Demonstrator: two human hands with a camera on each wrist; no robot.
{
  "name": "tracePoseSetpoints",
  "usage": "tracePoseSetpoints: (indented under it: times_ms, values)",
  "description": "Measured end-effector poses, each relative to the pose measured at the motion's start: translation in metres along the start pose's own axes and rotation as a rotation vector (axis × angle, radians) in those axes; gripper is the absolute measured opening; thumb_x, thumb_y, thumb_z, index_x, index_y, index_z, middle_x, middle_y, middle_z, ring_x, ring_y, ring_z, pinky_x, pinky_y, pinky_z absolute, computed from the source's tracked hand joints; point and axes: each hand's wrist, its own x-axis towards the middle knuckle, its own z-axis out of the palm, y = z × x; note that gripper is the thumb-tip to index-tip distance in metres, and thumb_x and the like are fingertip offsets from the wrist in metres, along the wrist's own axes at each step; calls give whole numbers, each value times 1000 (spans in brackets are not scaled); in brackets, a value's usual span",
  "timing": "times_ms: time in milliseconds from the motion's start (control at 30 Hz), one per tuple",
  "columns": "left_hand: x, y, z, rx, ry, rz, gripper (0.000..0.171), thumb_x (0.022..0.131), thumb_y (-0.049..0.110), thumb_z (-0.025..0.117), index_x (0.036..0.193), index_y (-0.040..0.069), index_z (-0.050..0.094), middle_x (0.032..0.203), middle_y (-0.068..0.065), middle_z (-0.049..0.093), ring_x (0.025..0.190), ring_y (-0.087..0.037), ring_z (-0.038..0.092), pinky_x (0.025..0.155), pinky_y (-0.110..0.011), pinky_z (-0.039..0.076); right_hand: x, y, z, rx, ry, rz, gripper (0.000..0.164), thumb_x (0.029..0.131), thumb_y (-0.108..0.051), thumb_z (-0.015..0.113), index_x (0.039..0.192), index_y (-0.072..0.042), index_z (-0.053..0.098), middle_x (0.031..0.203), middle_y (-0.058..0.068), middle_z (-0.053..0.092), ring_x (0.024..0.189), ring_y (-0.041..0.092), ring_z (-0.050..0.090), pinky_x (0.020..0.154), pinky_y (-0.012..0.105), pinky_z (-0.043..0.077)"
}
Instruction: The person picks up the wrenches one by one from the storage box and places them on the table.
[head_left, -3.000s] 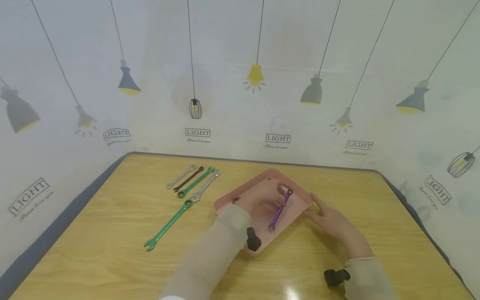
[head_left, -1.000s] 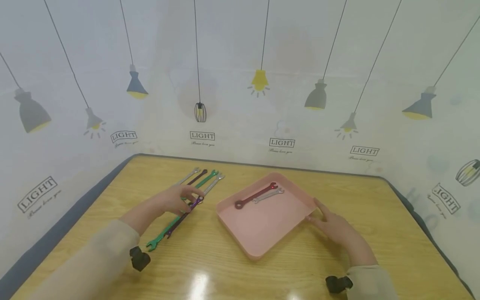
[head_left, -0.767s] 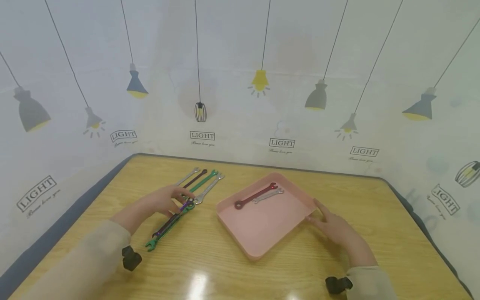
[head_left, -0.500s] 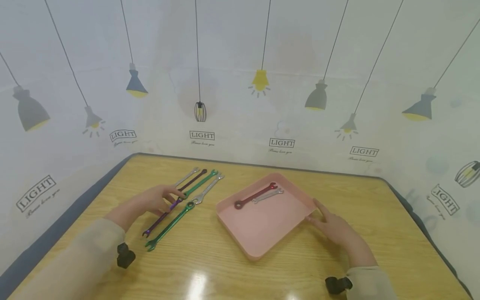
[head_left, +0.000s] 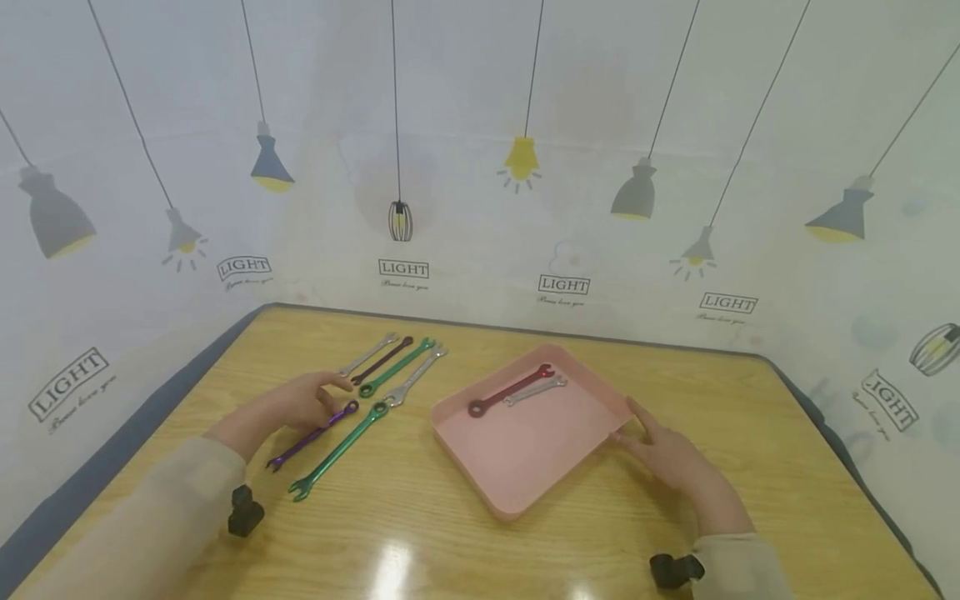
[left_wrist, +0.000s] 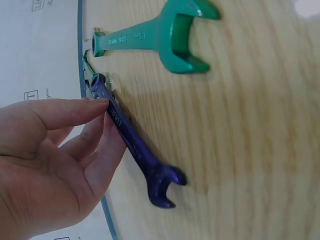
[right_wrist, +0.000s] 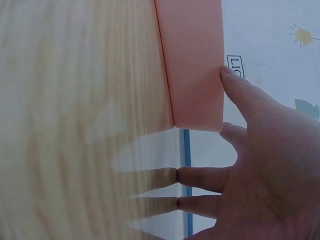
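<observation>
At the left of the table, my left hand (head_left: 285, 408) pinches a purple combination wrench (head_left: 313, 436) near its ring end. In the left wrist view, thumb and fingers hold this purple wrench (left_wrist: 131, 135) with its open end pointing away from the hand. A long green wrench (head_left: 341, 450) lies just right of it, roughly parallel. My right hand (head_left: 667, 454) touches the near right corner of a pink tray (head_left: 517, 467), fingers spread. In the right wrist view, its thumb (right_wrist: 245, 90) rests at the tray wall's top edge. A red wrench (head_left: 510, 392) and a small silver wrench (head_left: 534, 392) lie in the tray.
Behind the left hand lie a silver wrench (head_left: 367, 356), a dark maroon wrench (head_left: 381, 362), a green wrench (head_left: 397, 367) and another silver wrench (head_left: 415, 379), side by side. A lamp-printed cloth (head_left: 465, 217) stands around the table's back and sides.
My left hand has carried the purple wrench leftward from above the tray, across the long green wrench, to that wrench's left side. The right hand has stayed at the tray corner.
</observation>
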Motion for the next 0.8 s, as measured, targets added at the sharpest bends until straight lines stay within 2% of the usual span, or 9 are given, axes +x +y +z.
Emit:
tracePoseSetpoints:
  times_ms: [133,433,800]
  values:
    - [1,-2,0,22,19,-10,61,77,-20,61,134,-3,48,106,-17,66,82,-23,64,64,-35,55,-1,-2,-1,2,1,1,85,96,-61,43,157,-13,8,138,40,40,123,60,38,96,71,33]
    - [6,-6,0,27,51,12,61,72,-21,61,130,-7,50,93,-12,66,77,-23,62,59,-31,54,0,-1,1,-3,2,5,85,96,-61,42,157,-13,7,138,39,40,122,59,40,96,70,34]
    - [8,-3,2,70,76,-6,58,74,-20,61,129,-8,50,93,-13,65,78,-22,63,62,-32,55,1,1,1,-16,3,-10,84,97,-60,42,157,-12,7,136,40,42,121,60,41,95,69,35]
